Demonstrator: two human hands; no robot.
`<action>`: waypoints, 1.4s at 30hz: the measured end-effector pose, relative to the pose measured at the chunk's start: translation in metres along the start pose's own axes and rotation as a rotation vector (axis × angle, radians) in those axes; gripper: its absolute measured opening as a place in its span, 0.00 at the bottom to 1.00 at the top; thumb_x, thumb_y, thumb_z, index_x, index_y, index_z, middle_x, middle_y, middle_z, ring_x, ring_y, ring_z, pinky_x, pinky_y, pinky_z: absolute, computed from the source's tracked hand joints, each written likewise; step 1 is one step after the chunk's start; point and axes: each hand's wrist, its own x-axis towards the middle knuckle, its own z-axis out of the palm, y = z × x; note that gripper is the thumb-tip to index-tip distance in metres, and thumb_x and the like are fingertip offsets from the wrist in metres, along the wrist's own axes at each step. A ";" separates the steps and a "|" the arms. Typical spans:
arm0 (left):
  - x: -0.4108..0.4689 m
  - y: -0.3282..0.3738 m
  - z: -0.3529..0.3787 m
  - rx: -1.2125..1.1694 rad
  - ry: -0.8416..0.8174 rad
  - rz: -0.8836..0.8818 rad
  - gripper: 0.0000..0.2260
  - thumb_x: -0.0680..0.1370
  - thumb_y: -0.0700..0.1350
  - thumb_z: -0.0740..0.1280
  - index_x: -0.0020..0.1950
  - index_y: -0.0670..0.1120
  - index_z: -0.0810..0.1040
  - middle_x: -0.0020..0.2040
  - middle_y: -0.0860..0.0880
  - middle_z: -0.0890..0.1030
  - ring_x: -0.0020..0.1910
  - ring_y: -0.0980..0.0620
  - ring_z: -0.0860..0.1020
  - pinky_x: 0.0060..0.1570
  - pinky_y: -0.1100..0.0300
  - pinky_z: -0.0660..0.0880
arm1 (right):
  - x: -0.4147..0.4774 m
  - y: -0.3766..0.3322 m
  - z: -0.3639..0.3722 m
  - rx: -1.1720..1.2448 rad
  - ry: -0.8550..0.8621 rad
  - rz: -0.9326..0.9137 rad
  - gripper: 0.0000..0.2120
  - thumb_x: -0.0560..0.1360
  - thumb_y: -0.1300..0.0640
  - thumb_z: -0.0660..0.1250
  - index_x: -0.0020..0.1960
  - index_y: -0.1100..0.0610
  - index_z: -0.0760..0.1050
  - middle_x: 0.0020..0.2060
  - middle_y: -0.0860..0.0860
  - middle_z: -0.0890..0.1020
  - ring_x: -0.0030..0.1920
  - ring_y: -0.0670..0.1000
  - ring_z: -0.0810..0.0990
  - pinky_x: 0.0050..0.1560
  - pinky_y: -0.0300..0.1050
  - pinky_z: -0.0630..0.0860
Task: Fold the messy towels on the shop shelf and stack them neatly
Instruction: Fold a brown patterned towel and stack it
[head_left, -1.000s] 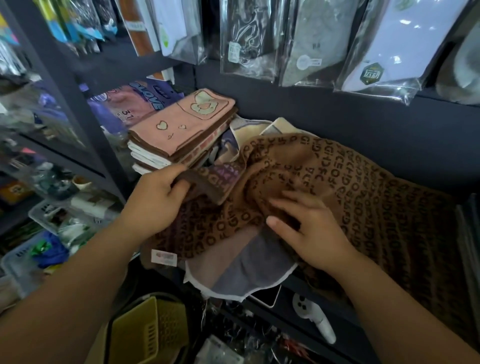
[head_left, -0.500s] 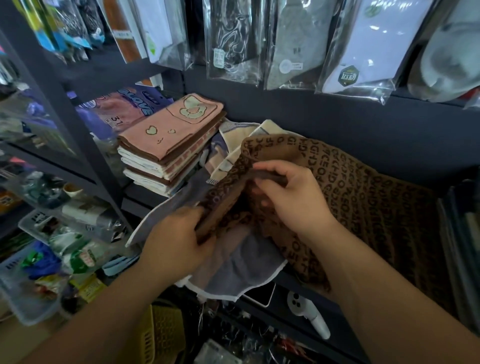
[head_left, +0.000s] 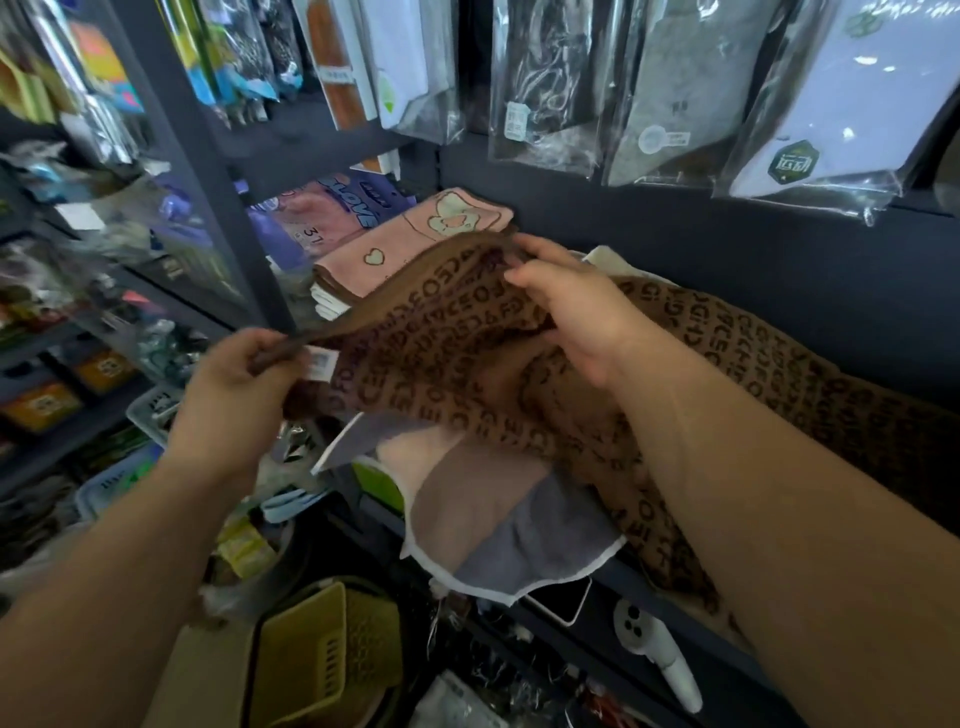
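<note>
Head view: I see my left hand (head_left: 236, 379) and right hand (head_left: 576, 312), each grip pinching the top edge of the brown, letter-printed towel (head_left: 457, 364), its rest lying rumpled.

The back panel (head_left: 753, 270) of the shop shelf (head_left: 641, 584) is dark blue-grey, and a dark upright post (head_left: 208, 208) divides it from the racks on the left. Above, clear plastic packets (head_left: 550, 78) with folded goods hang in a row, and bright light reflects on them. Purple glove packets (head_left: 332, 208) stand behind the post. On the left racks are white trays (head_left: 150, 410) with small, blurred goods. Below lies a yellow-green plastic basket (head_left: 311, 654), and a white handheld controller (head_left: 654, 649) is under the shelf edge.
</note>
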 end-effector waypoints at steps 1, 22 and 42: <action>0.007 0.009 -0.007 -0.063 0.018 0.001 0.06 0.79 0.36 0.67 0.45 0.45 0.79 0.32 0.47 0.81 0.30 0.50 0.79 0.32 0.59 0.77 | 0.008 -0.004 0.006 0.013 -0.012 0.011 0.23 0.82 0.59 0.62 0.75 0.48 0.69 0.47 0.40 0.83 0.39 0.35 0.83 0.32 0.29 0.76; -0.012 0.019 0.051 0.105 -0.768 0.052 0.06 0.76 0.43 0.74 0.43 0.43 0.81 0.34 0.36 0.77 0.33 0.46 0.75 0.36 0.53 0.70 | 0.022 0.000 -0.030 0.209 0.237 0.045 0.08 0.78 0.50 0.71 0.53 0.53 0.77 0.48 0.57 0.85 0.44 0.56 0.87 0.45 0.51 0.84; -0.142 0.018 0.216 0.266 -1.251 0.238 0.08 0.81 0.45 0.67 0.44 0.46 0.80 0.32 0.56 0.76 0.30 0.60 0.73 0.32 0.64 0.70 | -0.085 0.058 -0.177 -0.085 0.650 0.129 0.22 0.74 0.58 0.75 0.67 0.58 0.77 0.52 0.52 0.85 0.50 0.51 0.85 0.58 0.48 0.81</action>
